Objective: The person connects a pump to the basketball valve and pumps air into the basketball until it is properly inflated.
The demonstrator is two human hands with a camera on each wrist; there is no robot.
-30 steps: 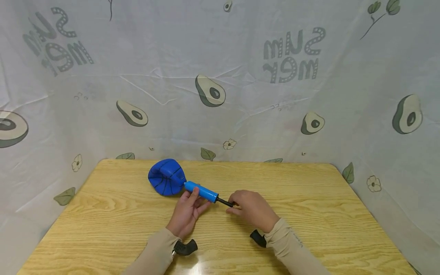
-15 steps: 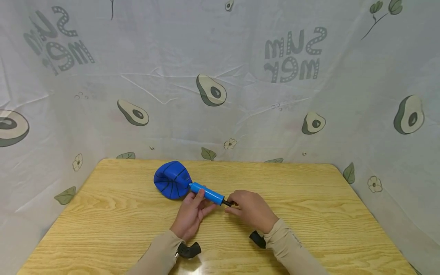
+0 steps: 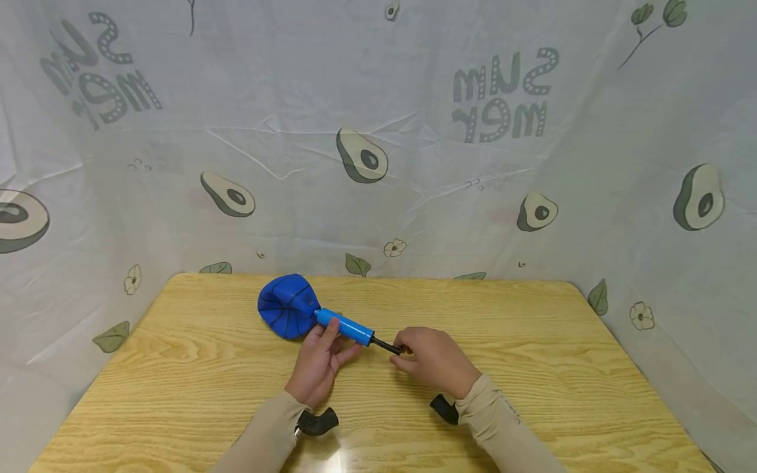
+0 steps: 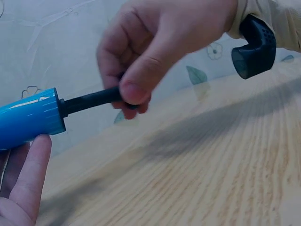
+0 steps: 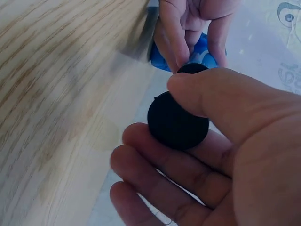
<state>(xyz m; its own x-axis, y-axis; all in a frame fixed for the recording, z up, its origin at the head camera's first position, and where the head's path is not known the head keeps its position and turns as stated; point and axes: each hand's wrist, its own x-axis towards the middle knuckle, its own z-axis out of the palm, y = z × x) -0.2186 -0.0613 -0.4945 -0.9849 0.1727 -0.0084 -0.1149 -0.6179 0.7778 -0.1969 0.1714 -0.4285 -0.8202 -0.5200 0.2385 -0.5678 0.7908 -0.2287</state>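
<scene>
A half-collapsed blue ball (image 3: pixel 286 305) with black lines, dented on one side, lies on the table towards the back left. Joined to its right side is the tip of a blue hand pump (image 3: pixel 349 328), which slants down to the right. My left hand (image 3: pixel 319 368) holds the pump's barrel between thumb and fingers, palm up. At the other end my right hand (image 3: pixel 437 361) pinches the black handle; its round end cap (image 5: pixel 176 122) shows in the right wrist view. A length of black rod (image 4: pixel 89 101) stands out of the barrel in the left wrist view.
The wood-grain table (image 3: pixel 532 407) stretches out to both sides. Behind it hangs a pale curtain (image 3: pixel 414 197) printed with avocados and leaves. Black curved pieces (image 3: pixel 318 422) sit at both wrists, close above the tabletop.
Half a second ago the pump and ball were farther right, with less rod showing. My left hand has since moved left with them, drawing the rod out again; my right hand has barely moved.
</scene>
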